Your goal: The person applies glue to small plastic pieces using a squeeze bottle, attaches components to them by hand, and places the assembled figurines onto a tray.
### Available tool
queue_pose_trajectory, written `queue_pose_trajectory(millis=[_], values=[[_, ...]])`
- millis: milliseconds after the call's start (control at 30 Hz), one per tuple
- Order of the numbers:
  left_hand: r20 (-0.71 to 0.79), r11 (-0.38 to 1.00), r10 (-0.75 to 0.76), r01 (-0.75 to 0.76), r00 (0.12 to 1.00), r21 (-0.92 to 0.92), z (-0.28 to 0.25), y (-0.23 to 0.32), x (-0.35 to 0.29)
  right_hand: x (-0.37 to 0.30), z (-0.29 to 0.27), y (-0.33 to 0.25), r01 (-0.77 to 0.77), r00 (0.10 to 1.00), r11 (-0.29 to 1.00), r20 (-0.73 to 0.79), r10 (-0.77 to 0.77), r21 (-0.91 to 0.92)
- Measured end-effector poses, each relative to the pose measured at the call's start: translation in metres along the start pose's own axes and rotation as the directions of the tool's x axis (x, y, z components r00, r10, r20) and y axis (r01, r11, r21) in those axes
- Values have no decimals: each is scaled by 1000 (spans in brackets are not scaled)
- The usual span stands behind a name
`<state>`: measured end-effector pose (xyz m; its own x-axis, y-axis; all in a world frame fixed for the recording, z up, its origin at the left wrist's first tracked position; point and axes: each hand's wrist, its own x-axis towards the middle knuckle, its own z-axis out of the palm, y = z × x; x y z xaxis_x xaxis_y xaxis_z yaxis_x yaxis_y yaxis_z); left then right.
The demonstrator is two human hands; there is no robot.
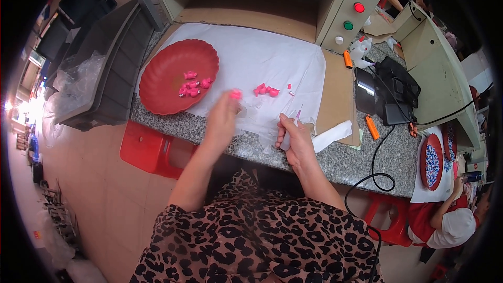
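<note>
My left hand point(222, 119), a little blurred, pinches a small bright pink plastic piece point(236, 94) over the white sheet point(236, 42). In my right hand point(298, 140) is a translucent squeeze bottle point(285, 142) with a thin purple needle tip pointing up and away from me. Beyond the two hands, several pink figure-like pieces point(266, 90) lie in a small cluster on the sheet. Two tiny pink bits point(290, 86) sit just right of them. A red scalloped dish point(173, 55) to the left holds more pink pieces point(193, 93).
A grey bin point(112, 73) stands left. Behind the sheet is a machine housing point(335, 18) with coloured buttons. At right lie an orange cutter point(372, 127), a black bag point(395, 89) and a black cable point(374, 173). A red stool point(146, 149) is below; a co-worker point(453, 225) sits far right.
</note>
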<state>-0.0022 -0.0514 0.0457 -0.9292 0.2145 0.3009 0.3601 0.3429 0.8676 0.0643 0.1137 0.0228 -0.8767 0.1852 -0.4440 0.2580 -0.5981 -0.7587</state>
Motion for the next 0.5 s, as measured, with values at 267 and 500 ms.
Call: queue_pose_trajectory(millis=[267,500], values=[[14,592,-284,163,959,789,-91,-33,46,2,0,3,5,999,1000,33,-5,-7],[65,874,222,-228,973,428,-14,-14,47,-2,-1,-3,-26,1000,1000,18,26,-15]])
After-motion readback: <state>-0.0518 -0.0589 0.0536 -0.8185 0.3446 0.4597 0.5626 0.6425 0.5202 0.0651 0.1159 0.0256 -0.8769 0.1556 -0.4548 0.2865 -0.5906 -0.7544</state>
